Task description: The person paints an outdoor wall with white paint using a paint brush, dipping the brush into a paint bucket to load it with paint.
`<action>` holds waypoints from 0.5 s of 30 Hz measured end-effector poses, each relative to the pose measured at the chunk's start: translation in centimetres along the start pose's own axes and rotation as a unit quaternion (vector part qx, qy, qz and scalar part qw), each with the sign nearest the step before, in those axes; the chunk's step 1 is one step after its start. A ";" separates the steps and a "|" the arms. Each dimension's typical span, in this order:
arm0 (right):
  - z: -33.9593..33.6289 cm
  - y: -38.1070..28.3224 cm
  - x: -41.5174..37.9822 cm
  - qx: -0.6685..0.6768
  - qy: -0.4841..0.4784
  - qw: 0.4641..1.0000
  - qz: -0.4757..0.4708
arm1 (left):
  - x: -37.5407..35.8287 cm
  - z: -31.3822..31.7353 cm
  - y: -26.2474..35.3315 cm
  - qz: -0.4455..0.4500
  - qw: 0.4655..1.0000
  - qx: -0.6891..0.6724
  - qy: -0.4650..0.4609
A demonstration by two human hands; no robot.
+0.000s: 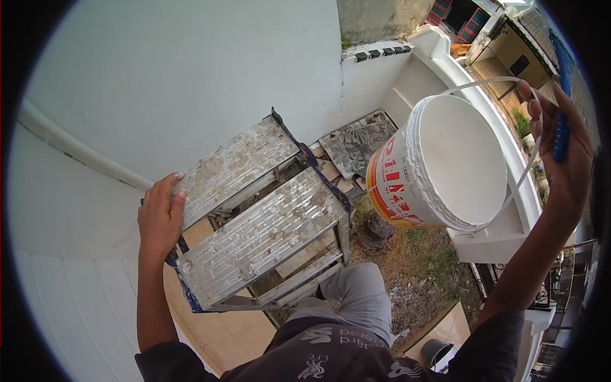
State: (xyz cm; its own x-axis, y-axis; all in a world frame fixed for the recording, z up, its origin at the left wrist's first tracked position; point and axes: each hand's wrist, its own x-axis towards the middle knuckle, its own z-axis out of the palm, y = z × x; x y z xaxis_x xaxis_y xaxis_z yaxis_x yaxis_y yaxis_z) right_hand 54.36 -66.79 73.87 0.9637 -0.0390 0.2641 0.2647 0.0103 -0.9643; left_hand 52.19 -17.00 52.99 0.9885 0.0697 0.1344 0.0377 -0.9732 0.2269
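Observation:
My left hand (pixel 160 213) grips the side edge of a metal stepladder (pixel 261 239), thumb and fingers bent over its upper step. Dried white paint is splattered over the ladder's ribbed steps. On the right, my raised right hand (pixel 560 140) has its fingers curled around the thin white bail of a plastic paint bucket (pixel 398 181). A blue-handled tool (pixel 561 137) is also in that hand; its working end cannot be made out. The bucket hangs tilted towards me, showing a white inside and a red and yellow printed label.
A white wall (pixel 191 70) rises along the ladder's far side. Below lie a patterned board (pixel 359 143), dry grassy soil (pixel 420 274) and beige tiles (pixel 235 334). A low white boundary wall (pixel 496 245) runs on the right. A dark bucket (pixel 436 350) stands at the bottom.

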 end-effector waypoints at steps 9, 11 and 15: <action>-0.4 -0.1 2.8 0.028 0.071 0.989 0.124 | 0.9 0.0 -0.2 -0.009 1.000 -0.018 0.012; -0.5 -1.3 3.6 0.027 0.078 0.987 0.139 | 0.8 -0.1 0.1 -0.018 0.999 -0.025 0.012; -0.6 -2.8 5.0 0.048 0.074 0.984 0.153 | 1.5 -0.4 0.2 -0.022 0.999 -0.031 0.013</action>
State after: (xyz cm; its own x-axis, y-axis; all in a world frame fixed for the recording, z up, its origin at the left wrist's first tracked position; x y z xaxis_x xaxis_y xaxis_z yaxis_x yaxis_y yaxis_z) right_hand 58.44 -67.63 77.85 0.9850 -0.1650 -0.0509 -0.0281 0.1376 -0.9901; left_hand 53.67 -16.95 53.62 0.9817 0.1191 0.1486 0.0715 -0.9536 0.2925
